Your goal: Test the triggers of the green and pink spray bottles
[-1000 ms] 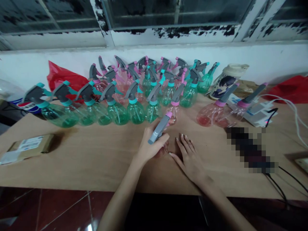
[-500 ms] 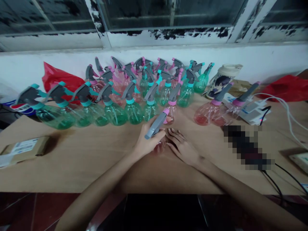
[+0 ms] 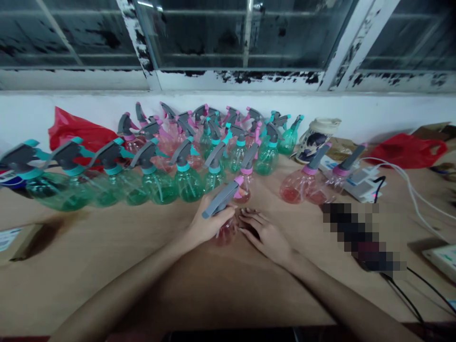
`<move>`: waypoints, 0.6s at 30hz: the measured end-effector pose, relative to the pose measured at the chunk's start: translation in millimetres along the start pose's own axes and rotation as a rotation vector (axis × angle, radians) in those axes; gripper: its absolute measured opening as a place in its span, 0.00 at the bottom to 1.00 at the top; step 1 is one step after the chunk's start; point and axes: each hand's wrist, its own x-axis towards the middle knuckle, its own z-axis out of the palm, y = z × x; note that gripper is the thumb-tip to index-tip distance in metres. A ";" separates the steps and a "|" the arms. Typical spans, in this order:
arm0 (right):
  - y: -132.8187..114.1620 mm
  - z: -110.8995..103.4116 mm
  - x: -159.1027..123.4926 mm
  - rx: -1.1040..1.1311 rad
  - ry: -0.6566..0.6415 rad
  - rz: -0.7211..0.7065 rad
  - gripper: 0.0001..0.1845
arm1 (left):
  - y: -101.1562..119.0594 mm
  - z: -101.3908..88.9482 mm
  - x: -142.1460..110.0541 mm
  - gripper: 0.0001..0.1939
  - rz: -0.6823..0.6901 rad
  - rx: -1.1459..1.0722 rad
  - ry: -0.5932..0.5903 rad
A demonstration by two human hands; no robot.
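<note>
A clear pink spray bottle (image 3: 226, 233) with a grey and pink trigger head stands on the wooden table in front of me. Around its neck, just under the head, my left hand (image 3: 206, 222) is closed. My right hand (image 3: 269, 235) rests palm down on the tabletop, fingers stretched toward the bottle's right side; whether they touch it I cannot tell. Right behind the held bottle is another pink spray bottle (image 3: 244, 189). To the left runs a row of green spray bottles (image 3: 188, 184) with turquoise collars. Two pink spray bottles (image 3: 294, 186) stand at the right.
More pink and green spray bottles crowd along the wall. Red plastic bags (image 3: 80, 135) lie at both ends. A patterned cup (image 3: 315, 142), white cables (image 3: 409, 183), a pixelated dark object (image 3: 363, 237) and a small cardboard package (image 3: 24, 242) are also on the table.
The camera view has tilted up and turned slightly right, so everything sits lower and further left. Both hands keep the same places around the bottle.
</note>
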 end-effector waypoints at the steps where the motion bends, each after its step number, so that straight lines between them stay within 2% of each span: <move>1: 0.7 -0.2 0.9 0.001 0.005 0.000 0.18 | -0.3 -0.7 -0.1 0.07 0.000 0.001 -0.008; 10: 1.4 0.9 -0.9 -0.007 -0.023 -0.022 0.19 | 4.8 -1.6 0.6 0.10 0.002 0.014 -0.026; 18: 6.2 4.6 -1.7 -0.018 -0.016 -0.030 0.20 | 5.3 -0.2 -0.5 0.03 0.018 -0.025 0.013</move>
